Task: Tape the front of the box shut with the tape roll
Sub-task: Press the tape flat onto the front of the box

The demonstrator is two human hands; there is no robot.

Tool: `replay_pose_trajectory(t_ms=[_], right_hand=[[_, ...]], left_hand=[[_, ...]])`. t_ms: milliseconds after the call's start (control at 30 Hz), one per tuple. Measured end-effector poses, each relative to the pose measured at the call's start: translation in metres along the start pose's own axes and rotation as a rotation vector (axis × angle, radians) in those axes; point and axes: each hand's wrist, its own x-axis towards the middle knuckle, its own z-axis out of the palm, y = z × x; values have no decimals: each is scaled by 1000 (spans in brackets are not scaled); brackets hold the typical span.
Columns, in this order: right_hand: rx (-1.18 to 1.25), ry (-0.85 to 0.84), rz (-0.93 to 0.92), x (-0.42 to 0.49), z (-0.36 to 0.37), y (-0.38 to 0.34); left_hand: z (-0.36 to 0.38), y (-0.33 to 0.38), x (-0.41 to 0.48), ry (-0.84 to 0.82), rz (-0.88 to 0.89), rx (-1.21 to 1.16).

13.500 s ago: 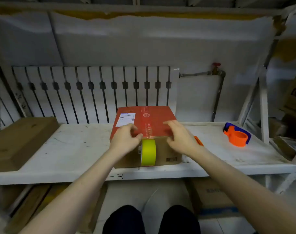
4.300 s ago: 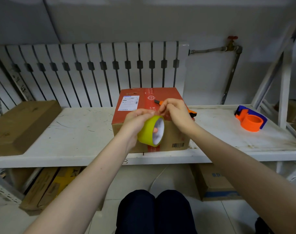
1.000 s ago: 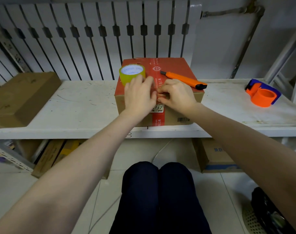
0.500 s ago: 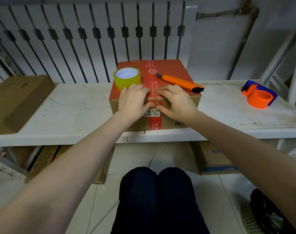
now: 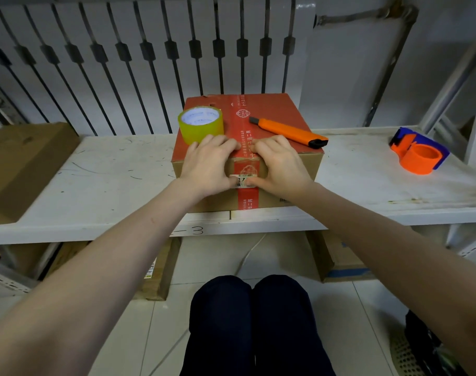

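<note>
At the table's front edge, the left hand (image 5: pixel 208 165) and right hand (image 5: pixel 279 164) press flat, grasping nothing, on the box (image 5: pixel 283 112) front, seemingly smoothing finished tape, while the roll (image 5: pixel 200 125) rests at its 10 o'clock corner.

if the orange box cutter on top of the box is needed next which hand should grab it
Right hand, probably: the orange box cutter lies just beyond its fingertips on the red-topped cardboard box, while the left hand sits across the seam by the yellow-green tape roll.
</note>
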Motion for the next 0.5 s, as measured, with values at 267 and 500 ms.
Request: replay_pose_trajectory(t_ms=[267, 500], right_hand=[[53, 7, -3, 3, -4, -1], [-16, -61, 17, 7, -9, -3]], left_hand=[[5, 1, 1, 70, -44, -80], [-3, 7, 2, -14, -27, 25]])
